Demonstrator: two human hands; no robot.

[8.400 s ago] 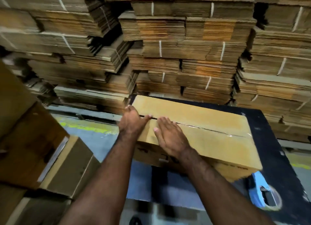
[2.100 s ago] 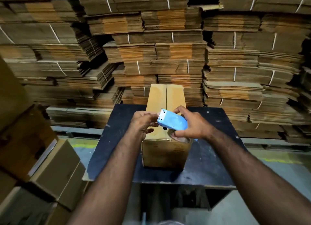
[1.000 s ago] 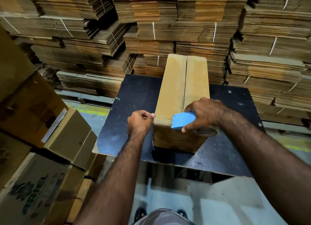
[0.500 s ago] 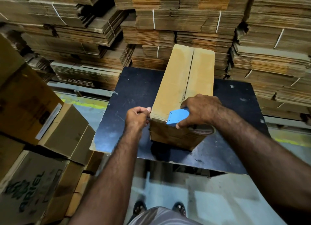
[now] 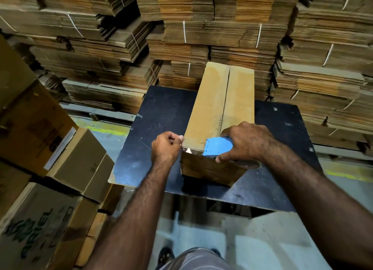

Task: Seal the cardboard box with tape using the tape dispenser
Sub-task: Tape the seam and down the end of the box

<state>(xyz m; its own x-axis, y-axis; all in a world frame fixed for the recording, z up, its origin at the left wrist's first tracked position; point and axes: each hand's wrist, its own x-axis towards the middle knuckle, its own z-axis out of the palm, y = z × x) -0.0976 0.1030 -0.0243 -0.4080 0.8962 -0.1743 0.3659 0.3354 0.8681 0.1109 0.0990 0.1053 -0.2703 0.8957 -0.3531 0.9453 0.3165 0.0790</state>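
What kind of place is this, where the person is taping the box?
Most likely a packing or carton warehouse. Strapped bundles of flattened cardboard are stacked high behind a dark worktable, made-up cartons stand at the left, and yellow line paint marks the concrete floor.

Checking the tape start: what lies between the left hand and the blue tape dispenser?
In the head view, only the near top corner of the brown cardboard box lies between the left hand and the blue tape dispenser.
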